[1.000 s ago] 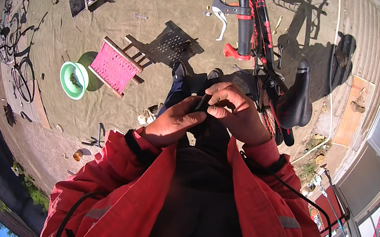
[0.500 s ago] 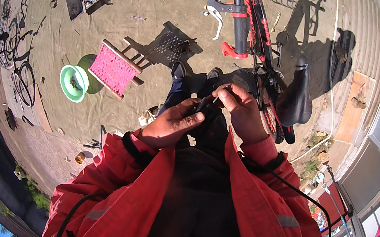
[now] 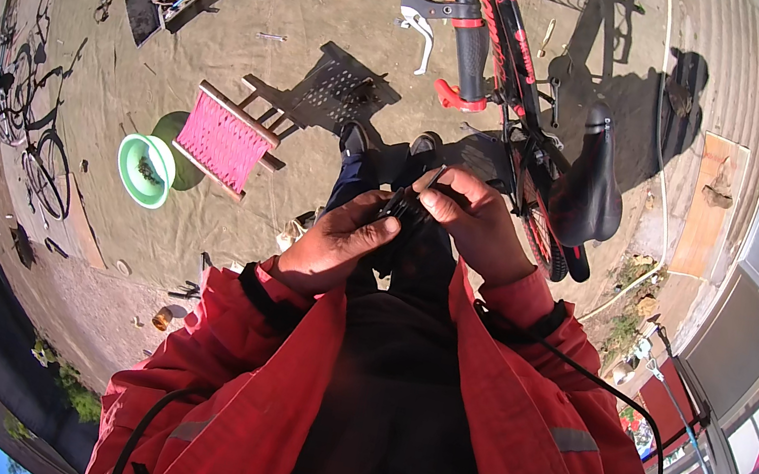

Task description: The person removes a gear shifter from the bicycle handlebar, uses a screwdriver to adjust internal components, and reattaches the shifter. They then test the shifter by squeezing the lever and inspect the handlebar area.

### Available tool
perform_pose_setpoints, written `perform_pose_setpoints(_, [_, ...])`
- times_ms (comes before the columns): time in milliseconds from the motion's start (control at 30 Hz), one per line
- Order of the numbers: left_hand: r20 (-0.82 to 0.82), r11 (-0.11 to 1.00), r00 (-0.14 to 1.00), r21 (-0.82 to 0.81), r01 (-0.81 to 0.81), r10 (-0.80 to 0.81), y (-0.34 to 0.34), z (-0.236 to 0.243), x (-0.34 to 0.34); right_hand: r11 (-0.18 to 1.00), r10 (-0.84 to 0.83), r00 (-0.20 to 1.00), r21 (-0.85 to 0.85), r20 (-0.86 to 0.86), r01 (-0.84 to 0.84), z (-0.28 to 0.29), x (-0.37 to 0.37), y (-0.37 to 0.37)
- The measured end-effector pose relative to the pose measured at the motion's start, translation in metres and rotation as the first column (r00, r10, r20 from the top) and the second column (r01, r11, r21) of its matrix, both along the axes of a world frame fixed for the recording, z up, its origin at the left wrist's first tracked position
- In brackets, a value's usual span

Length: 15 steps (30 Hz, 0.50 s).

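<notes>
Since 1 second ago, the right hand (image 3: pixel 475 225) has drawn a little off to the right of the left hand (image 3: pixel 329 246), and its fingertips, which met over the dark piece, are now just beside it. Between right thumb and fingers a thin dark strip (image 3: pixel 434 179) shows, pinched and tilted; it is too small to tell its kind. The left hand has stayed closed on the dark piece (image 3: pixel 396 205), with the thumb on the near side. That piece sits between the 2 hands, over the dark trousers, and its shape is partly hidden by the fingers.

The whole scene has shifted slightly left in the view. At the far right stands the bike (image 3: pixel 511 49), its black seat (image 3: pixel 587 198) to the right of the right hand and its handlebar grip (image 3: pixel 472 65) farther off. To the left, the pink woven stool (image 3: pixel 222 138) and the pale green bowl (image 3: pixel 143 194) remain side by side. Farther left lies an open box (image 3: pixel 148 5) of small items. 2 shoes (image 3: pixel 354 138) show just beyond the hands.
</notes>
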<state>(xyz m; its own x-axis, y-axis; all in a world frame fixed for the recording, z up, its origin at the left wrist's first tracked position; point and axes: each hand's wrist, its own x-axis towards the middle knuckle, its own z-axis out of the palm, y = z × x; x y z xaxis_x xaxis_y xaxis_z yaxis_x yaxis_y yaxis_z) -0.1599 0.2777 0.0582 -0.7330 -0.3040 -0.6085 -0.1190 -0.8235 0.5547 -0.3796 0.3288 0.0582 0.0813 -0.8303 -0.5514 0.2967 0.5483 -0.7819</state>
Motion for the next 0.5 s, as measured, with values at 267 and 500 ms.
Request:
perform_pose_setpoints(267, [-0.021,0.999,1.000,0.026,-0.019,0.019,0.000,0.004,-0.007,1.000,0.000,1.000,-0.027,-0.020,0.000,-0.005,-0.003,0.003])
perform_pose_setpoints(500, [-0.025,0.989,0.995,0.108,-0.098,0.101,-0.001,0.007,-0.011,0.957,-0.287,0.933,-0.092,-0.217,0.273,-0.027,-0.012,-0.002])
